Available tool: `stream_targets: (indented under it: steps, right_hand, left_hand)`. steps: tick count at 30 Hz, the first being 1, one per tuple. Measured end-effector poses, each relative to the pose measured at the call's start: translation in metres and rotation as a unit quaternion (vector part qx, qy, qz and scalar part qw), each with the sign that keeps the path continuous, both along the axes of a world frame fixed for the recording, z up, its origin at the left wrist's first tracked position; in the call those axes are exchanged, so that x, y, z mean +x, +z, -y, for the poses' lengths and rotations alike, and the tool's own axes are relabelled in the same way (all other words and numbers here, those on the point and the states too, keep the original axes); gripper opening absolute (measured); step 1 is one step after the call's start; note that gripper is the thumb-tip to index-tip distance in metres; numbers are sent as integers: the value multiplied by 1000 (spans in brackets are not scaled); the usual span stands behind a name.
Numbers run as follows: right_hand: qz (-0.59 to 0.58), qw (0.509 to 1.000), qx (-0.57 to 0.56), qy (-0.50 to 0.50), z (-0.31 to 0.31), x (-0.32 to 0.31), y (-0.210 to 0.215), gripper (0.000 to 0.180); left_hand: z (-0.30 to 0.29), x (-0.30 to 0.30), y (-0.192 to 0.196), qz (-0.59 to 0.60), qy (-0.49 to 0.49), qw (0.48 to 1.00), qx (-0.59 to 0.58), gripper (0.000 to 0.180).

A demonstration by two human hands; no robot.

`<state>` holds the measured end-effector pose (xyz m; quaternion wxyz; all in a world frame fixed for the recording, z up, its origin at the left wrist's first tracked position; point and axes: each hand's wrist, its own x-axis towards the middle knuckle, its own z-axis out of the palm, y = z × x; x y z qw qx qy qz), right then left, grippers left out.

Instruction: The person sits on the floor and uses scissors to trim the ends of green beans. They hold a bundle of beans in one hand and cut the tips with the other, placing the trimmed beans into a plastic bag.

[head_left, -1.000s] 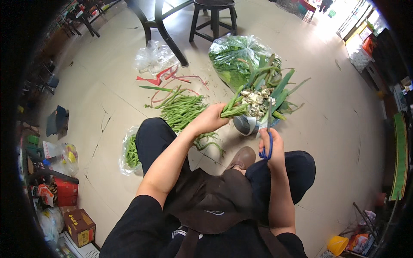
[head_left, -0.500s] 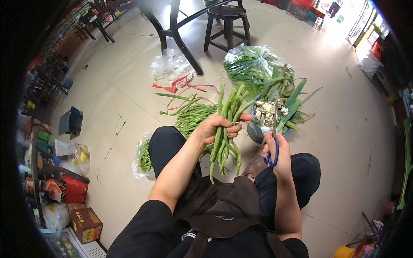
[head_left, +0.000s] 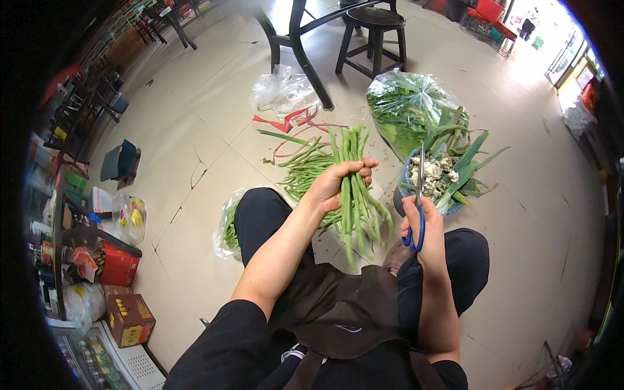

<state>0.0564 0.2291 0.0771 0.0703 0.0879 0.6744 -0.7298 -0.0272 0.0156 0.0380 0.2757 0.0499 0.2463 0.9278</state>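
A bunch of long green beans is wrapped in the fingers of my left hand, with ends sticking out above and below the fist. My right hand grips scissors by their blue handles, the metal blades pointing up and away from me. Behind the bunch, a pile of loose green beans lies on the floor. Past the scissors, a bluish container holds pale scraps and green leaf trimmings. By my left knee sits a clear plastic bag with green beans.
A clear bag of leafy greens rests beyond the container. Farther off stand a dark stool and dark table legs. Red ribbon and a crumpled plastic bag lie near them. Boxes line the left.
The left fist has turned, and the bean bunch now hangs with its lower ends toward the right. My right hand still has the scissors. The whole view has shifted slightly.
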Motion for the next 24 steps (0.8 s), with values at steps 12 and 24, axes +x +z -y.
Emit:
stream_targets:
  steps: [12, 24]
  right_hand:
    - [-53, 997, 51, 1, 23, 1, -21, 21]
    - [-59, 963, 252, 73, 51, 16, -29, 33]
  left_hand:
    - [29, -45, -65, 196, 315, 920, 125, 27]
    - [5, -50, -33, 227, 405, 874, 143, 26]
